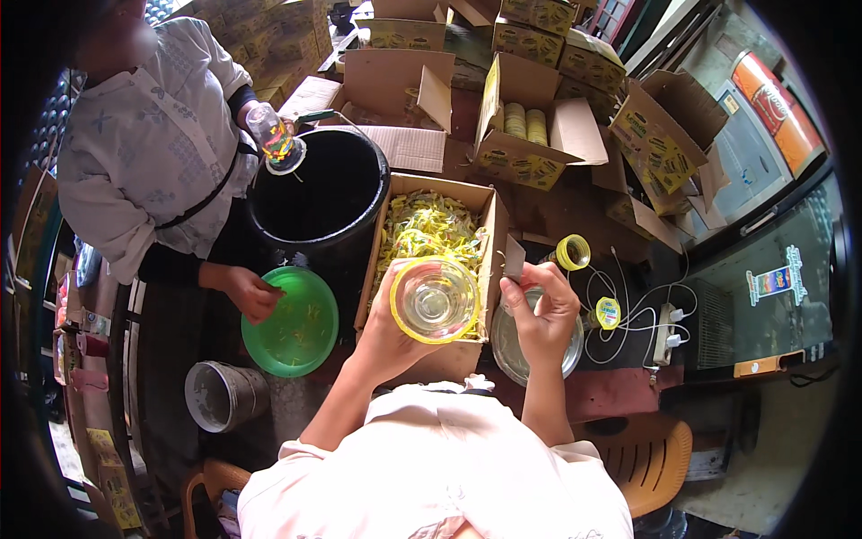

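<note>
My left hand [382, 331] is wrapped round a clear plastic jar [435, 301] with a yellow band at its rim, its open mouth facing up at me. Between the thumb and fingers of my right hand [545, 316] is a small flat grey-brown blade-like piece [514, 258], held upright just right of the jar and apart from it; its exact kind is unclear. Under the jar stands a cardboard box [496, 216] filled with yellow plastic scraps [431, 225]. A round, shallow metal-looking bowl [508, 357] is partly hidden behind my right hand.
At left a co-worker [162, 117] holds a printed clear jar [269, 135] over a black bucket [269, 235], the other hand above a green basin [310, 346]. A grey bucket [224, 395] stands nearer. At right lie a yellow-rimmed container [572, 252], white cables [628, 325] and a power strip [665, 334].
</note>
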Tool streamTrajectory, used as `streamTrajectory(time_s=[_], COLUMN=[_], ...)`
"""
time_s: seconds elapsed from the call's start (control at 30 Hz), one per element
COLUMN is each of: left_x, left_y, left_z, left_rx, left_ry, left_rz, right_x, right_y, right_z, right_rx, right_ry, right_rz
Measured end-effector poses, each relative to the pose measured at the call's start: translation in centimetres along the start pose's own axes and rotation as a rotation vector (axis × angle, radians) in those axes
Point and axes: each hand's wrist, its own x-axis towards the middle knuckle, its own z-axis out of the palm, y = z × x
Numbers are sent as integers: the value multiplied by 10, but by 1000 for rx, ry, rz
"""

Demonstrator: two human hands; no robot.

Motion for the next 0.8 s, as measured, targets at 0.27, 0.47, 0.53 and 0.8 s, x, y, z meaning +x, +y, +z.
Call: streamTrajectory(time_s=[0.27,0.47,0.53,0.8], left_x=[0,1,1,3], left_y=[-5,2,1,-5], left_z=[-10,-20,-24,-25], left_rx=[66,380,450,637], left_ry=[48,47,36,-22], left_rz=[-36,19,41,30], right_x=[3,1,5,0], right_y=[-9,-12,-12,25], right_z=[1,-4,-9,2], right_rx=[-168,-339,-382,-193], right_ry=[-148,-421,-446,-561], right_rz=[-215,-198,-155,73])
